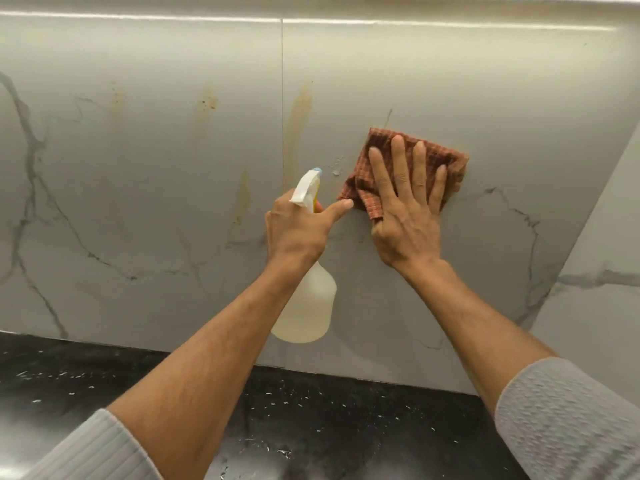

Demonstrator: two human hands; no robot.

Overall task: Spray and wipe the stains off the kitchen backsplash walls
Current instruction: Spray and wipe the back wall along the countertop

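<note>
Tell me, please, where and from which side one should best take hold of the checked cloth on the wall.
The cloth lies flat on the backsplash under the right hand's spread fingers. Its loose lower-left corner, bunched beside the thumb, is probably the best place to pinch, coming from the left and below. The left hand is busy holding the spray bottle.

Right hand presses cloth flat on backsplash; left hand grips spray bottle.

cloth flat on the backsplash, right of the spray bottle; stains up left; worktop below.
</note>
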